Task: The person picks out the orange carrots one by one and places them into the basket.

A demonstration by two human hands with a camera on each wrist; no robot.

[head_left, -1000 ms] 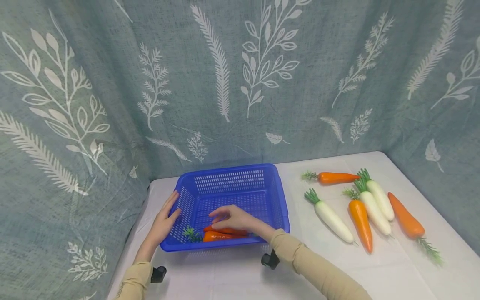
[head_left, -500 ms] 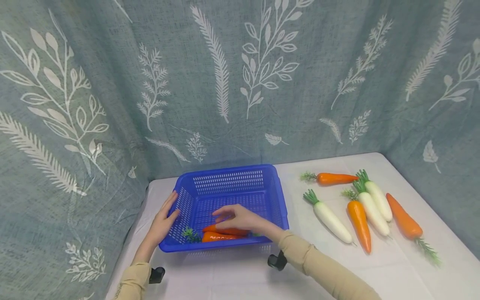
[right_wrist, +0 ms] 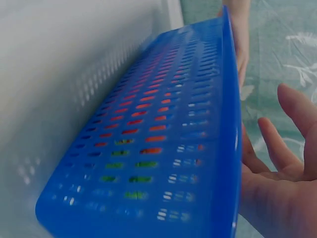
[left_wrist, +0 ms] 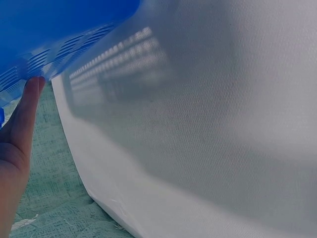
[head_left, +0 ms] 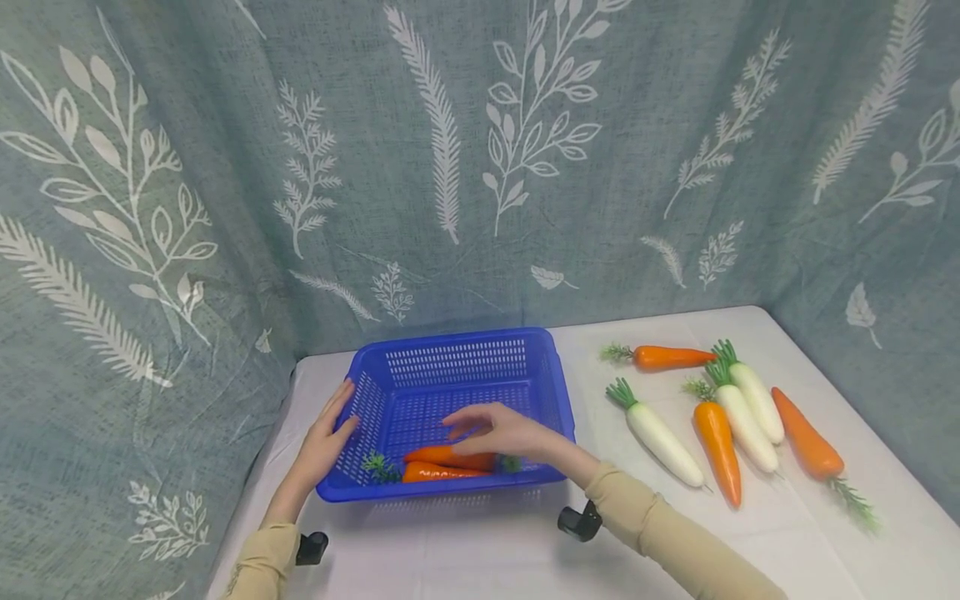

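Observation:
A blue perforated plastic basket (head_left: 459, 340) sits on the white table. Two orange carrots lie side by side along its near wall: the front carrot (head_left: 444, 472) has its leaves to the left, the rear carrot (head_left: 435, 454) to the right. My left hand (head_left: 324, 442) rests against the basket's left rim; in the left wrist view its straight fingers touch the outer wall. Over the carrots hovers my right hand (head_left: 498, 431), its fingers apart and loosely bent with nothing between them. Through the wall holes, the right wrist view shows orange and green.
On the table's right lie an upper carrot (head_left: 671, 357), a middle carrot (head_left: 718, 450) and a far-right carrot (head_left: 808, 435). Among them are three white radishes: a left one (head_left: 666, 442), a middle one (head_left: 750, 429) and a rear one (head_left: 757, 402). A patterned green curtain (head_left: 450, 167) hangs behind.
My right hand has lifted slightly and drawn to the right, away from the carrots, uncovering more of the rear one and its leaves. The left hand stays at the rim.

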